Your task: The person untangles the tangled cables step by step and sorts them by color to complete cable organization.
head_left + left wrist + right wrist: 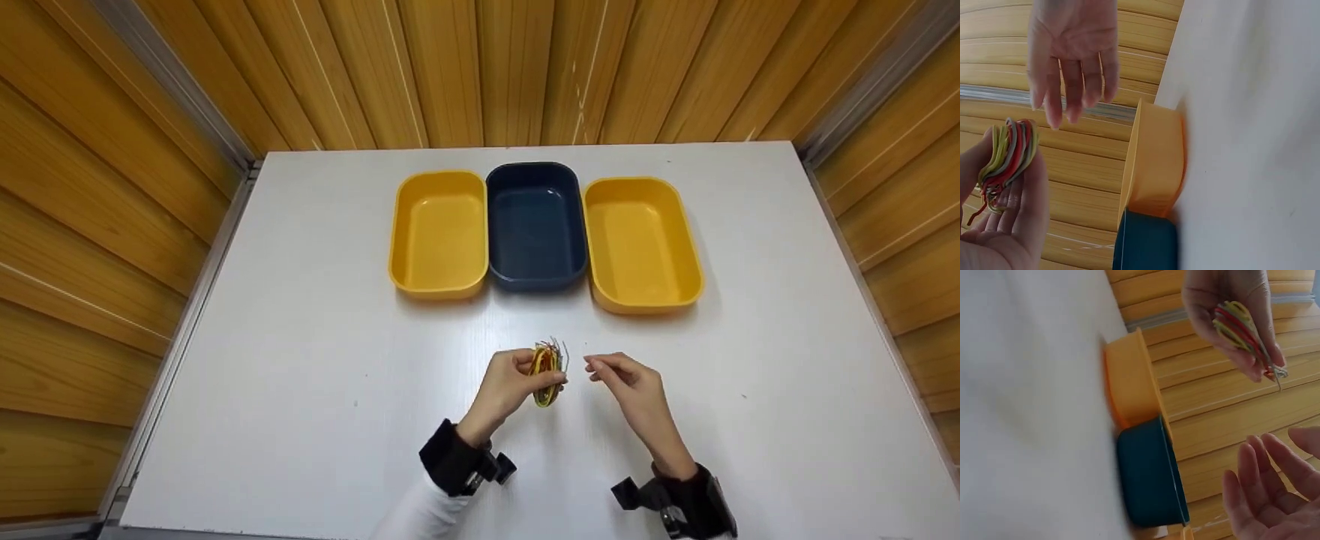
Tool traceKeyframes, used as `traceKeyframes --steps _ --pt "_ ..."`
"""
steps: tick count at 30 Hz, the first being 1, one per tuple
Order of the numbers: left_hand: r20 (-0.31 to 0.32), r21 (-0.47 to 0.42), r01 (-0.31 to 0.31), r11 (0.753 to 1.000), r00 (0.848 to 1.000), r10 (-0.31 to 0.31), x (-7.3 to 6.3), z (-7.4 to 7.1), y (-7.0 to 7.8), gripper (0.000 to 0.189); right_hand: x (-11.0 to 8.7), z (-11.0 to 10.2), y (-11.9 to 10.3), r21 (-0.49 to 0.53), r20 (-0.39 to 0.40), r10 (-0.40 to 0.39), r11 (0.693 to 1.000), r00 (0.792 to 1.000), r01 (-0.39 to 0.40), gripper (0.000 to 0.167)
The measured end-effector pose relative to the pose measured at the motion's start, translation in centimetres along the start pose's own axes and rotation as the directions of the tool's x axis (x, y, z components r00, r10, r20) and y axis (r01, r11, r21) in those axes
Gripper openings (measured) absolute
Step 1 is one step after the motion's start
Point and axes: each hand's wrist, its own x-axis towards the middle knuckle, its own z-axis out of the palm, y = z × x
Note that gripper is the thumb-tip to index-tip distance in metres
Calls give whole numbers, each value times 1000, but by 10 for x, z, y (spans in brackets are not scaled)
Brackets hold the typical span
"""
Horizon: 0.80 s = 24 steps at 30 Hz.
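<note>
A looped bundle of thin wires, yellow, red and grey, is pinched between the thumb and fingers of my left hand. Loose wire ends stick out at its far end in the head view. My right hand is a short way to the right of the bundle, not touching it. In the right wrist view the right hand's fingers are loosely extended with nothing between them. The left wrist view shows the wire bundle close up, bent into a tight loop.
Beyond the hands, three bins stand side by side on the white table: a yellow bin, a dark blue bin and another yellow bin. Wood-patterned panels enclose the table at the back and sides.
</note>
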Motion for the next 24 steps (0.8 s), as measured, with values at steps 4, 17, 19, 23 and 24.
traceKeyframes --steps 4,17,19,23,24 --pt "-21 79 -54 995 998 56 -3 -3 3 21 8 8 -12 76 22 80 994 997 -81 19" --pt "-29 141 -118 983 992 123 -3 -6 4 21 15 21 -18 108 69 69 991 995 -76 15" --pt "-38 146 -112 983 992 119 -3 -6 3 22 16 21 -18 111 60 94 989 994 -100 14" --pt "-60 139 -88 986 994 97 -3 -7 2 23 16 21 -16 118 30 140 983 990 -143 13" --pt "-65 131 -80 988 994 89 -2 -8 2 23 16 21 -16 125 24 152 980 988 -154 14"
